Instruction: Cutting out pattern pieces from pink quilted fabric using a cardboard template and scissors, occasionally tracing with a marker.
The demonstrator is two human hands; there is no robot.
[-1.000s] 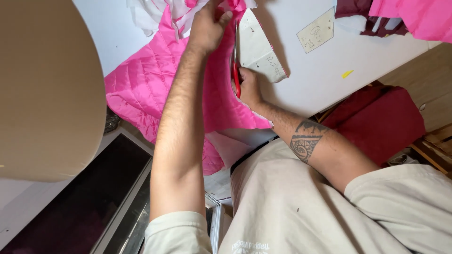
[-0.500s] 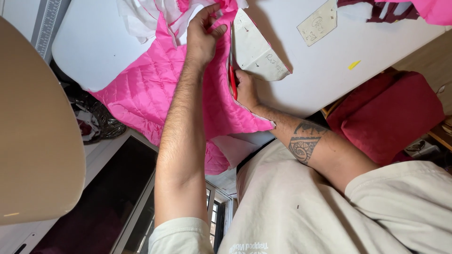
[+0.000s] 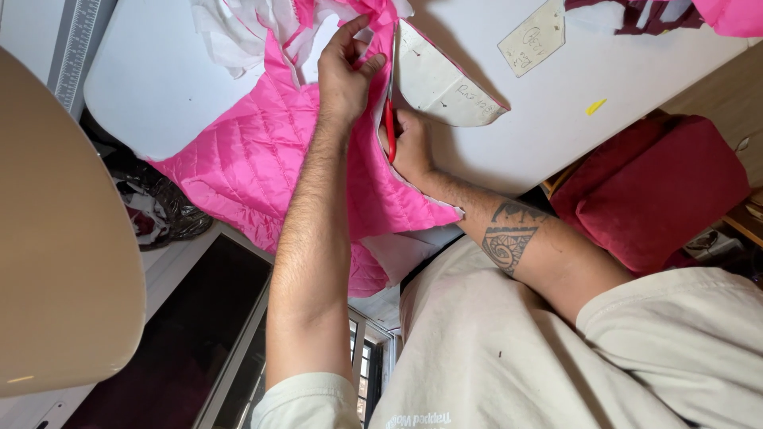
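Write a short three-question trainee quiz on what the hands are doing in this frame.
1. True or false: the right hand holds the red-handled scissors.
2. What does the left hand grip? A) pink quilted fabric B) a ruler C) a dark red cushion
3. Fill in: the paper pattern piece lies on the white ____.
Key: 1 true; 2 A; 3 table.

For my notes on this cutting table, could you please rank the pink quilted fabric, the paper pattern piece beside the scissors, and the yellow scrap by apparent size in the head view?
1. pink quilted fabric, largest by far
2. paper pattern piece
3. yellow scrap, smallest

All three lie on the same table, so the ranking looks safe.
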